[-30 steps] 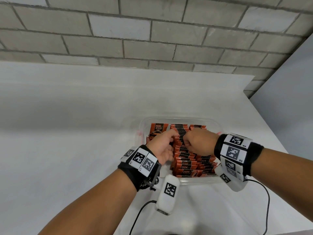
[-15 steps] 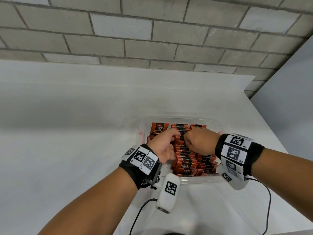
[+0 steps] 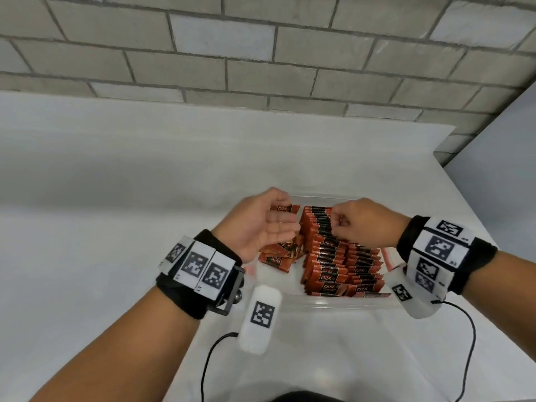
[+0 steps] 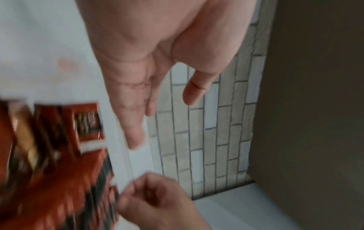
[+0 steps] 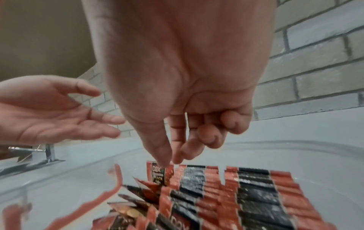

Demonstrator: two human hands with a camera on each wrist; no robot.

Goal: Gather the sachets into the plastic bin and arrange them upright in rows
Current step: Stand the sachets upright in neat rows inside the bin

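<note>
We have our left hand (image 3: 261,224) lifted above the left side of the plastic bin (image 3: 342,303), palm turned inward, fingers straight and loose, holding nothing. Our right hand (image 3: 362,224) hangs over the far end of the upright rows (image 3: 339,256), thumb and forefinger drawn together at the top edge of the rearmost sachet (image 5: 159,174); whether they actually pinch it we cannot tell. A few loose sachets (image 3: 278,255) lie flat and jumbled in the bin's left part. The risk we see: with nothing bracing the packed rows, a tug on 1 packet could tip its neighbours leftward into the open gap, and stuffing the loose ones in carelessly could crumple them.
</note>
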